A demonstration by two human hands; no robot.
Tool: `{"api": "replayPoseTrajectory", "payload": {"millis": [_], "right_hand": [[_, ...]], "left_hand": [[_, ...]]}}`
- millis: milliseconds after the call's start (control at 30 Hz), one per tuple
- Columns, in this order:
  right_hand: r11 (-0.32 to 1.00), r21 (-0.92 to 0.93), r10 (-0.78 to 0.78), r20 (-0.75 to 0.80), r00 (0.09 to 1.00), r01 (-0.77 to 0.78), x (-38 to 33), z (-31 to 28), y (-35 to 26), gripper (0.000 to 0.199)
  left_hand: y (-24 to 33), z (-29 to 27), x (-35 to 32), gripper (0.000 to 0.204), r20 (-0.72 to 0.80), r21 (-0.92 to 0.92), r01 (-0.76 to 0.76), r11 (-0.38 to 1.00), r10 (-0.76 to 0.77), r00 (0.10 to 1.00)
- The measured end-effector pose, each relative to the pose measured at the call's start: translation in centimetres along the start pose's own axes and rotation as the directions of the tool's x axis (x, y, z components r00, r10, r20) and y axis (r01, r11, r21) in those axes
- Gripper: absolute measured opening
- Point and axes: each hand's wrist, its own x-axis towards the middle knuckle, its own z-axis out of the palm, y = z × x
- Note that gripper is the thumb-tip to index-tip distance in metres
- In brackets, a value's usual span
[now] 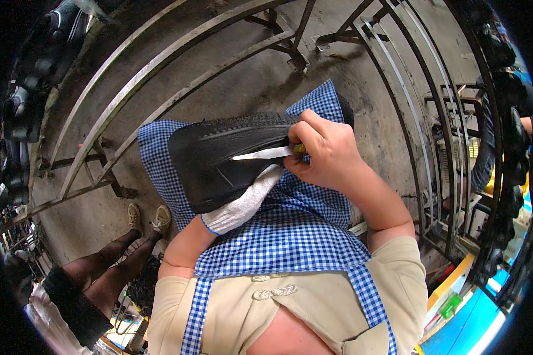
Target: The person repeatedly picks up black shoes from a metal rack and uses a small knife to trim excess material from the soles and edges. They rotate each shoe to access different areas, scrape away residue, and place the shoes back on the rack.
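Observation:
A black leather shoe (213, 163) with a stitched edge lies across my lap, its toe end to the left. My left hand (246, 204), in a white knitted glove, holds the shoe from its near side; the fingertips are hidden by it. In the bare fingers of my right hand (327, 148) is a small knife (263, 154), with a silver blade and a bit of yellow showing at the handle. The blade points left over the shoe's upper, its tip at or just above the leather. Beneath is a blue checked apron (278, 239).
Metal rack rails (142, 74) curve across the far left, and another metal frame (408, 112) stands to the right. Black shoes (23, 112) line the left rim. Another person's legs (115, 254) are at the lower left. A blue surface (468, 325) lies at lower right.

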Motion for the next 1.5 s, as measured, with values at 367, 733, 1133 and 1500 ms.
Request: {"api": "replayPoseTrajectory", "payload": {"millis": [367, 733, 1133, 1500], "right_hand": [[0.993, 0.119, -0.041, 0.308, 0.950, 0.004, 1.6, -2.0, 1.8, 0.028], [0.897, 0.429, -0.094, 0.418, 0.903, -0.106, 0.7, -1.3, 4.3, 0.026], [0.661, 0.659, -0.023, 0.496, 0.868, -0.359, -0.8, 0.4, 5.8, 0.021], [0.302, 0.795, -0.018, 0.557, 0.830, -0.527, -2.0, 2.3, 6.4, 0.012]], "left_hand": [[0.6, -1.1, 0.1, 0.030, 0.099, 0.006, -0.010, 1.000, 0.010, 0.995], [-1.0, -3.5, 0.3, 0.045, 0.447, 0.132, -0.236, 0.963, 0.155, 0.881], [-1.0, -3.6, 1.5, 0.055, 0.424, 0.168, -0.350, 0.921, 0.253, 0.870], [3.1, -3.8, 2.6, 0.037, 0.460, -0.195, 0.672, 0.714, -0.539, 0.706]]}}
